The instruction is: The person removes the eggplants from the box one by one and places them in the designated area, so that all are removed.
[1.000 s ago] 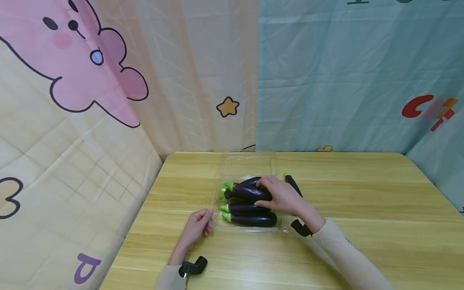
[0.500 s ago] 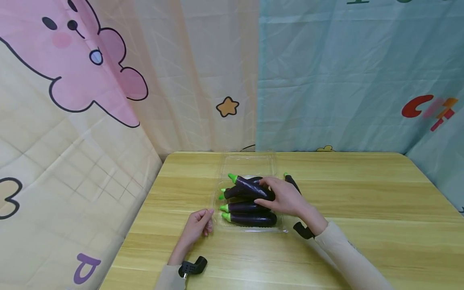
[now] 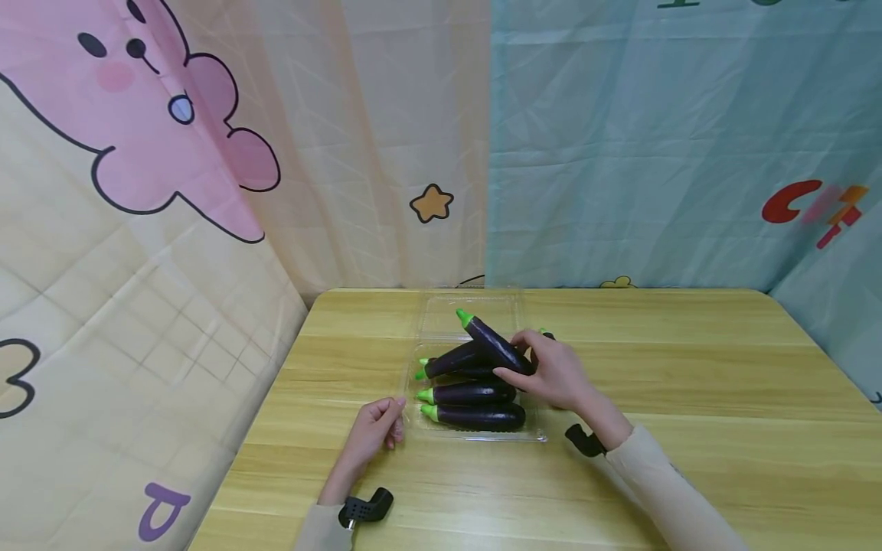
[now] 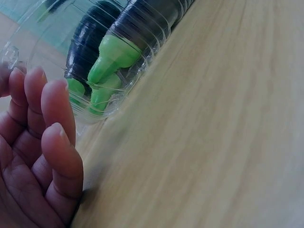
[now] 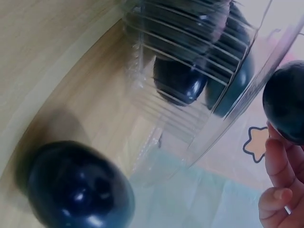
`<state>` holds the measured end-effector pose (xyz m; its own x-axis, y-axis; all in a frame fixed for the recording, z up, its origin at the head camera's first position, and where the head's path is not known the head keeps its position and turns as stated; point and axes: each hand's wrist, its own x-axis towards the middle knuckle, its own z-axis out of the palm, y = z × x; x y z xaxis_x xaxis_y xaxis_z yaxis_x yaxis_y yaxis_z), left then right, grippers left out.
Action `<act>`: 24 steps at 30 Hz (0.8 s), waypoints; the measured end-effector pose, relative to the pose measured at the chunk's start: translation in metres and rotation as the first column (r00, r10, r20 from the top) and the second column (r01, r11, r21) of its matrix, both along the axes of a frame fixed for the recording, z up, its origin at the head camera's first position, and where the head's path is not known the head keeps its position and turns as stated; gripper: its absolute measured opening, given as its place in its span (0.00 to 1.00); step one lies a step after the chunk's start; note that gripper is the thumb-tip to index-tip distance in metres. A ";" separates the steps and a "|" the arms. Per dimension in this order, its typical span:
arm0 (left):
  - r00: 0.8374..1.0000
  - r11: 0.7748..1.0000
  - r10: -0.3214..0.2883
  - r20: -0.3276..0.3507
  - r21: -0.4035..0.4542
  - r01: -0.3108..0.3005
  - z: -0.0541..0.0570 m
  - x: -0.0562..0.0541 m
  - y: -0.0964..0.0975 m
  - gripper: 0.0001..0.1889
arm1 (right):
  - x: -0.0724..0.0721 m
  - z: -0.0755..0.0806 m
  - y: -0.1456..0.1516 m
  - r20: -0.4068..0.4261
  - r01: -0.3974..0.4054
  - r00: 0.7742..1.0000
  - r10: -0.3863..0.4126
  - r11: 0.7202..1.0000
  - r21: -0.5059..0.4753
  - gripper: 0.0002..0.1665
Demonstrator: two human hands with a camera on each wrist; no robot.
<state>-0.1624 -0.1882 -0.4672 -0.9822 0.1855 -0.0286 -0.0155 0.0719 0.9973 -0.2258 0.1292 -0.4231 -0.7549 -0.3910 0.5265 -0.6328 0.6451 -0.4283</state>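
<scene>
My right hand (image 3: 554, 373) grips a dark purple eggplant (image 3: 494, 340) by its thick end, its green stem pointing up and away to the left. The held eggplant is over an open clear plastic box (image 3: 534, 433). Several more eggplants lie in that box, among them a near one (image 3: 478, 417) and a tilted one (image 3: 451, 358), stems to the left. At the box's left edge, my left hand (image 3: 375, 428) pinches the rim between thumb and forefinger; its other fingers (image 4: 59, 147) are loosely bent. Behind my right hand, another eggplant (image 5: 80, 185) lies on the table, mostly hidden in the head view.
The box's clear lid (image 3: 471, 312) lies folded back toward the far edge of the wooden table (image 3: 689, 428). Printed curtains (image 3: 620, 153) hang behind the table and along its left side. A black wrist camera (image 3: 368, 506) sits on each wrist.
My right hand has drawn the eggplant slightly right, and its stem has swung from pointing left to pointing up and away. My left hand has stayed at the box's edge.
</scene>
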 end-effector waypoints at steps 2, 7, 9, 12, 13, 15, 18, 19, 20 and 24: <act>1.000 1.000 0.001 0.002 -0.001 -0.001 0.000 0.000 0.000 0.23 | 0.001 0.000 0.002 -0.007 0.020 1.000 -0.020 1.000 -0.023 0.26; 1.000 1.000 0.003 -0.002 -0.003 -0.003 -0.001 0.000 0.000 0.23 | 0.001 -0.002 0.007 0.000 0.063 0.998 -0.063 0.993 -0.099 0.24; 1.000 1.000 0.003 -0.003 -0.005 -0.003 0.000 0.000 0.000 0.24 | 0.000 -0.003 0.009 0.002 0.079 0.997 -0.080 0.988 -0.131 0.24; 1.000 1.000 0.003 -0.003 -0.007 -0.003 0.000 0.000 0.000 0.24 | -0.001 -0.006 0.013 0.006 0.099 0.995 -0.099 0.979 -0.180 0.24; 1.000 1.000 0.004 -0.002 -0.008 -0.004 0.000 0.000 0.000 0.24 | -0.001 -0.007 0.014 0.009 0.104 0.994 -0.105 0.975 -0.196 0.23; 1.000 1.000 0.002 -0.002 -0.007 -0.002 0.000 0.000 0.000 0.24 | -0.001 -0.008 0.016 0.018 0.116 0.993 -0.114 0.968 -0.221 0.23; 1.000 1.000 -0.001 -0.005 -0.003 0.001 0.000 0.000 0.000 0.24 | -0.001 -0.007 0.018 0.023 0.133 0.991 -0.132 0.959 -0.248 0.23; 1.000 1.000 -0.003 -0.007 -0.002 0.003 0.000 0.000 0.000 0.24 | -0.001 -0.007 0.019 0.027 0.142 0.990 -0.139 0.957 -0.253 0.23; 1.000 1.000 -0.004 -0.008 -0.001 0.004 0.000 0.000 0.000 0.23 | -0.001 -0.007 0.020 0.031 0.149 0.989 -0.146 0.955 -0.258 0.23; 1.000 1.000 -0.003 -0.008 0.000 0.003 0.001 0.000 0.000 0.24 | -0.001 -0.008 0.024 0.039 0.183 0.983 -0.179 0.947 -0.266 0.24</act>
<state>-0.1621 -0.1877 -0.4666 -0.9819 0.1883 -0.0209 -0.0075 0.0717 0.9974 -0.2266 0.1533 -0.4307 -0.8082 -0.0936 0.5814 -0.5085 0.6090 -0.6088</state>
